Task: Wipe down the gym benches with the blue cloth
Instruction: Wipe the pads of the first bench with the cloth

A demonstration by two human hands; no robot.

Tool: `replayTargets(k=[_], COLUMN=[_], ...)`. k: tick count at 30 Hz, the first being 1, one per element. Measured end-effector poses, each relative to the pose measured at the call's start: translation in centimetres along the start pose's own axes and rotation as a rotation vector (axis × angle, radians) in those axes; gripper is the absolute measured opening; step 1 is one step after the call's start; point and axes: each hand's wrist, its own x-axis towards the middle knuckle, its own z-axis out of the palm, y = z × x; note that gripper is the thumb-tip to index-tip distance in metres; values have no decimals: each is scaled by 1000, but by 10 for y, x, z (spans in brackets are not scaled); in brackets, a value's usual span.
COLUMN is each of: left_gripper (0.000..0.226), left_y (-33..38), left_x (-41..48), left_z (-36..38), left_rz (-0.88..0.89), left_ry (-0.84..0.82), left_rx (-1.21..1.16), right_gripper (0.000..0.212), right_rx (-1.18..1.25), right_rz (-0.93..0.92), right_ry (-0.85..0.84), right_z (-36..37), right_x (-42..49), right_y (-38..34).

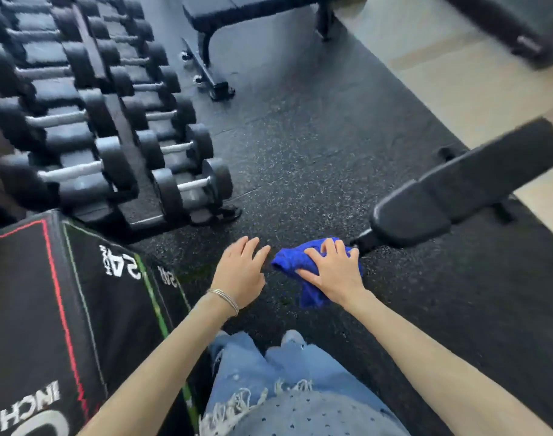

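My right hand holds a bunched blue cloth in mid-air above the floor, with part of the cloth hanging below the hand. Just to its upper right is the near end of a black padded gym bench, which slants away to the right. The cloth is close to the bench's end but apart from the pad. My left hand hovers to the left of the cloth with fingers spread and nothing in it; a bracelet is on the wrist. A second black bench stands far off at the top.
A rack of black dumbbells fills the upper left. A black plyo box with "24" and "INCH" lettering stands at lower left. Speckled black rubber flooring lies between them; pale flooring is at the right. My jeans and shoes show below.
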Motion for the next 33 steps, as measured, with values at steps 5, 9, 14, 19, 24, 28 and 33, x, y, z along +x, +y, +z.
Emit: replayTargets(k=[5,9,14,19,24,28,33], left_gripper=[61,61,60,60,59,60,60], left_y=[89,140,166,171,166,164,166], left_x=[55,82,118,168,228,268,301], left_z=[-8,-11,-13,-23,-37,-43,-42], left_rz=[219,356,450,521,566,589,612], left_ry=[-10,-51,-100,-109,-95,-108,-135], left_rx=[20,46,101,123,121,131,140], right_gripper=[50,50,52,51,51,49,47], right_rx=[40,57,84,128,147,177,168], right_rz=[280,435,532,596,629,643,644], right_ry=[12,29,25,-20,-31,-34,-50], right_z=[12,18,23,22,10,5,7], right_x=[-54,-80,-80,-51,-4,27,47], right_y=[90,133,156,174,196,211,229])
